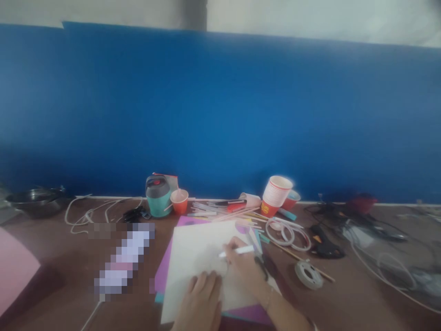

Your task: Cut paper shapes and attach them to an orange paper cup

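Note:
A white sheet of paper point(189, 243) lies on top of purple paper point(163, 269) in front of me. My left hand point(201, 296) rests flat on the lower part of the sheet, fingers stretched out. In my right hand point(237, 255) is a white marker point(245, 249), pinched between thumb and fingers over the right side of the sheet. Its tip points left, near the paper; whether it touches I cannot tell. Fine marks on the sheet are too faint to make out. Under my right wrist lies a dark-handled tool point(261, 267), partly hidden.
Behind the paper are straws and pens point(223, 209), a paper cup stack point(275, 195), an orange cup point(179, 202) and a teal container point(158, 197). To the right lie a tape roll point(308, 275), clear tubing point(285, 234) and a black glue gun point(325, 246). A blurred-out device point(126, 257) with a cable is left.

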The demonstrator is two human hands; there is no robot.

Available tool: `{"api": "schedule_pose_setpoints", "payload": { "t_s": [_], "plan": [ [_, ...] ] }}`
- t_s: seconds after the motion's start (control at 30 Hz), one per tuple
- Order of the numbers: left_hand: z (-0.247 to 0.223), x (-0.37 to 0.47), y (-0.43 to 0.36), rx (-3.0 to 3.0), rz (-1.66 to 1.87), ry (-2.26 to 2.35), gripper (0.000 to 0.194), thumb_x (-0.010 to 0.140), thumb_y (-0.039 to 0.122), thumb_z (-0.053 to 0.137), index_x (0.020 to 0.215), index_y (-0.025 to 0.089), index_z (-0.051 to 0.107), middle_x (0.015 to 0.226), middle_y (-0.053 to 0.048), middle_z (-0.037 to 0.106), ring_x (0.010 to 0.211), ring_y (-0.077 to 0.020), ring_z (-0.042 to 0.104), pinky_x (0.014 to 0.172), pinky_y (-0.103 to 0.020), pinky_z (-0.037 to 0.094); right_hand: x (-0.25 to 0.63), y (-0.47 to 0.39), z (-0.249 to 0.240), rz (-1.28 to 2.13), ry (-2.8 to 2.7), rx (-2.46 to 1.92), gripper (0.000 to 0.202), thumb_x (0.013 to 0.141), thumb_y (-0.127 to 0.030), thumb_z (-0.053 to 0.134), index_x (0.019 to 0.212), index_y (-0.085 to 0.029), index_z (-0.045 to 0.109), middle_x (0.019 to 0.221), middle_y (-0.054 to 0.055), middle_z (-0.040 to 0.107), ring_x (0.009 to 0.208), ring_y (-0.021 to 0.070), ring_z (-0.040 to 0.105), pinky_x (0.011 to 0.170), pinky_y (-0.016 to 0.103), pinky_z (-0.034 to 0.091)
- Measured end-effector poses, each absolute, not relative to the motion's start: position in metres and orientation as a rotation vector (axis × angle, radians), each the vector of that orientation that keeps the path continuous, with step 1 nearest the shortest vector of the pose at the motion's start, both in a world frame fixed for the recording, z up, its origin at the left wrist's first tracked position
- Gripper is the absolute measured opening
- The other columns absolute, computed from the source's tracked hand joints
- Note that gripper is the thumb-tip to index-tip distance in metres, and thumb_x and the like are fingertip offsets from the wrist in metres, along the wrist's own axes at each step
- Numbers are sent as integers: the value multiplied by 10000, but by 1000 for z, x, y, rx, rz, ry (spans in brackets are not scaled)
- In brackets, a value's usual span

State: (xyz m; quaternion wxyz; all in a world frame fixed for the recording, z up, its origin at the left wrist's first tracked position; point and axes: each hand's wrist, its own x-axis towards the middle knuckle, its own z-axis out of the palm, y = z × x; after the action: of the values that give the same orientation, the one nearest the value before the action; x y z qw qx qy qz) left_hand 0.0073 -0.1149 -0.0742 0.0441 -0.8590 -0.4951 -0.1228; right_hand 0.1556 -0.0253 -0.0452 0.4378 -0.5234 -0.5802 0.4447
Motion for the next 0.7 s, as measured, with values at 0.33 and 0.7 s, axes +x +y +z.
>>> {"api": "schedule_pose_setpoints", "payload": {
  "t_s": [0.33,0.7],
  "plan": [
    [-75,9,-114,-2625,-358,-1517,415,892,338,444,1266,166,493,1241,-42,582,1054,-242,514,868,-348,400,157,-31,-55,1128,-1545,-1253,259,746,-339,536,580,-212,382,510,-69,376,515,104,361,482,218,312],
    [-69,8,-116,-2676,-395,-1573,412,898,311,436,1287,183,475,1238,-51,576,1052,-231,506,875,-336,403,156,-30,-54,1094,-1541,-1292,259,740,-333,504,550,-213,375,481,-66,405,497,105,397,486,220,322]
  ]
}}
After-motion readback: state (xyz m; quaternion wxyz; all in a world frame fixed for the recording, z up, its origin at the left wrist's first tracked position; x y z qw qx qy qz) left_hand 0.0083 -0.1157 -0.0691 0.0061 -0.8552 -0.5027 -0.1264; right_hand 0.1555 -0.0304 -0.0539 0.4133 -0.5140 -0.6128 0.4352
